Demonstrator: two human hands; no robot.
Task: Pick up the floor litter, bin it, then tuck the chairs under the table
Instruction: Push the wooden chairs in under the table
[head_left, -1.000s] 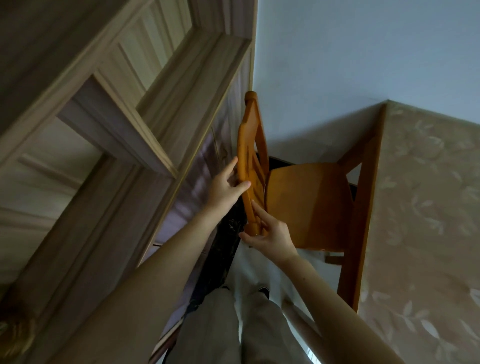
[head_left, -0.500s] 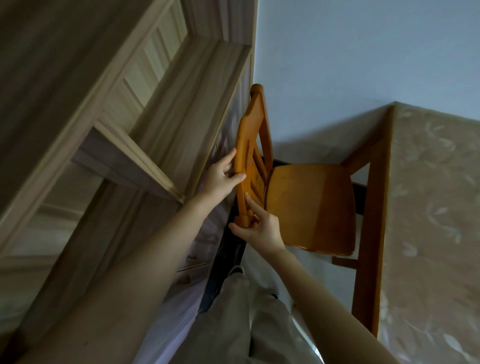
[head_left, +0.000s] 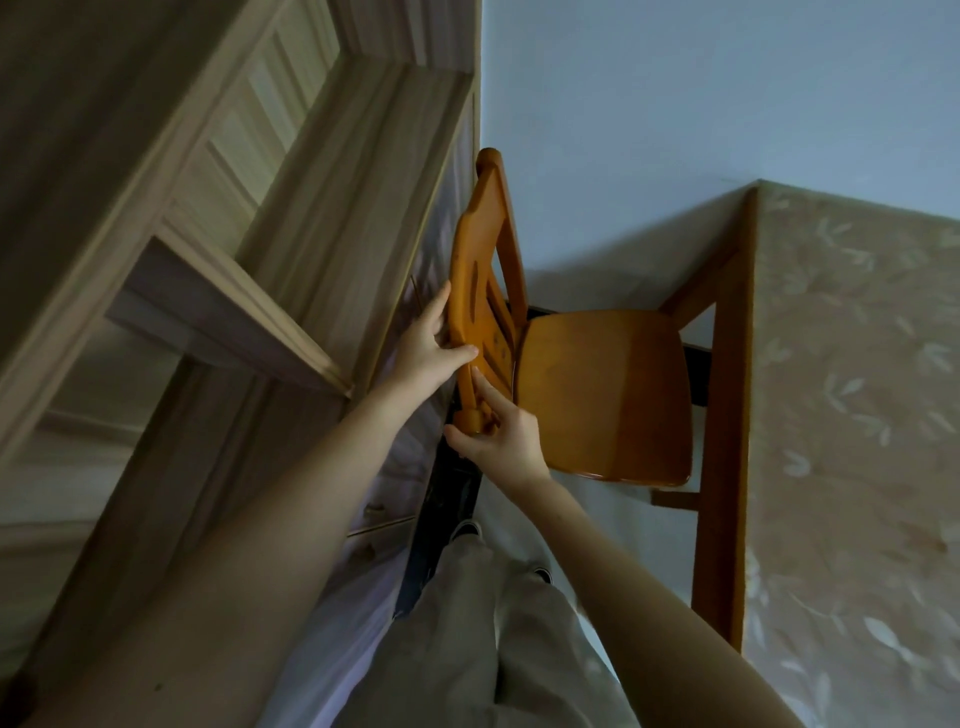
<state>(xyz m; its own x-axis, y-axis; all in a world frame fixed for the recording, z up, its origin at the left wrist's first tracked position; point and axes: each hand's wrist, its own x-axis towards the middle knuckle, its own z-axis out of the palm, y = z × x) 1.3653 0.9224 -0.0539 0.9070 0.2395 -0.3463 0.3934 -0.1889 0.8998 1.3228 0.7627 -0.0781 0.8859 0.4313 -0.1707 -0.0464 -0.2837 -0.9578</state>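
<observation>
An orange wooden chair (head_left: 602, 395) stands in the middle of the head view, its seat reaching under the table (head_left: 727, 415) on the right, which is wood-framed and covered with a beige leaf-patterned cloth (head_left: 857, 415). My left hand (head_left: 423, 351) grips the top rail of the chair back, thumb on the front and fingers behind. My right hand (head_left: 498, 436) holds the near end knob of the same rail, thumb under it and a finger laid along the rail. No litter shows.
A tall pale wooden cabinet (head_left: 234, 260) with shelves rises close on the left, just behind the chair back. A pale blue wall (head_left: 675, 130) fills the far side. My legs in light trousers (head_left: 493, 649) stand on the narrow strip of floor between the cabinet and the table.
Both hands keep their hold on the chair back. The chair's seat has shifted a little to the right, closer under the table, and the view has swung slightly.
</observation>
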